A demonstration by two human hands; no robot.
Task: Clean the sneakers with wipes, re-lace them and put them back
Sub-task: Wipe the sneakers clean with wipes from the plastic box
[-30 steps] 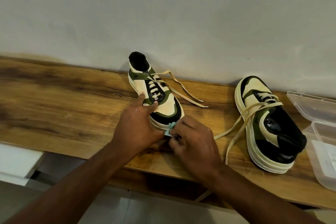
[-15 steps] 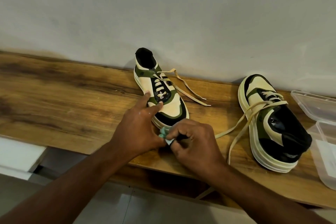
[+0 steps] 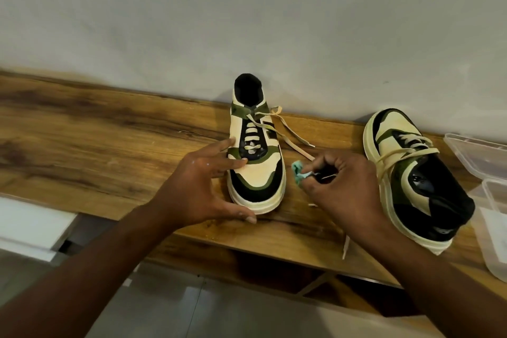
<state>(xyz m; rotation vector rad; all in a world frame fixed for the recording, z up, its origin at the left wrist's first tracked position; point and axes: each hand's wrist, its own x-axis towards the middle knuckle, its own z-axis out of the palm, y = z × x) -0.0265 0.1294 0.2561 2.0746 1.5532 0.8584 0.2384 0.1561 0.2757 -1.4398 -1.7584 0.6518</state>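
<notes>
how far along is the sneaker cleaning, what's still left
Done: nothing clearly finished. In hand: the left hand steadies the left sneaker while the right hand pinches a crumpled wipe beside its toe. Left: the right sneaker lies tipped on its side with loose laces; both need lacing and putting back.

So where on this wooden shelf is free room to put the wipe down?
The long bare stretch of wooden shelf, left of the cream-green-black sneaker. It is crowded between this and the second sneaker, with loose laces and the right hand.
</notes>
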